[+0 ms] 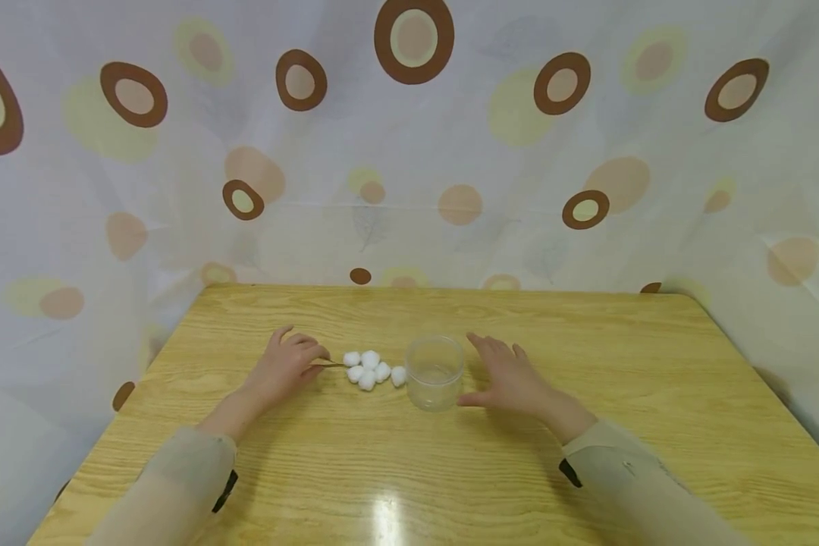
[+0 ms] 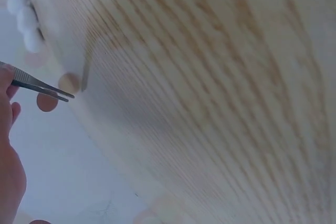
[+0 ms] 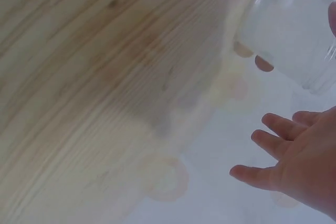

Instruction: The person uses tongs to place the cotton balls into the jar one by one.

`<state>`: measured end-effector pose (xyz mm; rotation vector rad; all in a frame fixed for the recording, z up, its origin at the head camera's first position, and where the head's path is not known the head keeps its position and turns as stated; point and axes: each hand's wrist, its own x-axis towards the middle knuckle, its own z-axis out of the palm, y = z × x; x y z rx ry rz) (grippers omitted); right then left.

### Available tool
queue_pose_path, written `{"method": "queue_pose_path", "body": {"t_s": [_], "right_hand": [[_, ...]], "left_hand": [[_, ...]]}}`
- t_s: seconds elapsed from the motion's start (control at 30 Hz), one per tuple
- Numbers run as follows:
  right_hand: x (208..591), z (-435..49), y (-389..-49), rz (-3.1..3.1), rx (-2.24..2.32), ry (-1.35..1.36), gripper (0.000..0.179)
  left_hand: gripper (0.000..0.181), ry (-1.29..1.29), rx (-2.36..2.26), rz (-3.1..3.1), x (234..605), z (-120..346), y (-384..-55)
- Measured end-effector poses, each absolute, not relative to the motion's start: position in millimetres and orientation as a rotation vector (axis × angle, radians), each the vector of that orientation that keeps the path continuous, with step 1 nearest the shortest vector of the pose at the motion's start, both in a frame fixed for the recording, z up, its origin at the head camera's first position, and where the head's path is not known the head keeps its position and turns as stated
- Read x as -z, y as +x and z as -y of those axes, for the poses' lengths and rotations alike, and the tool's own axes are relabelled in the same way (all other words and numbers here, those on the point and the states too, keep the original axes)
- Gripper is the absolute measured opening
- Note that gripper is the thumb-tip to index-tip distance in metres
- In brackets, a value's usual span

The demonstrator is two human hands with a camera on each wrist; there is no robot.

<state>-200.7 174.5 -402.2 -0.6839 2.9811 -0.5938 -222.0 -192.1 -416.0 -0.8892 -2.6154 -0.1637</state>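
Observation:
My left hand [image 1: 288, 366] pinches a pair of metal tweezers [image 2: 42, 85], their tips slightly apart with nothing between them in the left wrist view. In the head view the tweezers point right, at a cluster of several white cotton balls [image 1: 368, 371] on the table. One more cotton ball [image 1: 399, 376] lies right beside a clear round jar [image 1: 434, 379], which stands upright with its top uncovered. To the right of the jar, my right hand [image 1: 508, 381] has its fingers spread and thumb apart, holding nothing. The jar [image 3: 294, 30] also shows in the right wrist view.
A wood-grain table [image 1: 409, 470] bears everything. Behind it and along both sides hangs a pale curtain [image 1: 409, 152] with brown rings and coloured spots. Light sleeves [image 1: 171, 478] cover both forearms.

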Motion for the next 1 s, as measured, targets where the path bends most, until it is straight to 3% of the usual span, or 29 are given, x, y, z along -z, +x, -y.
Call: {"method": "queue_pose_path", "body": {"t_s": [0.43, 1.0], "right_hand": [[402.6, -142.2, -212.8, -2.651, 1.072, -0.575, 0.101], [402.4, -150.3, -209.0, -2.681, 1.068, -0.540, 0.098]], "left_hand": [[0.014, -0.444, 1.019, 2.734, 418.4, 196.5, -230.6], [0.025, -0.168, 1.456, 2.612, 408.5, 195.0, -236.8]]}}
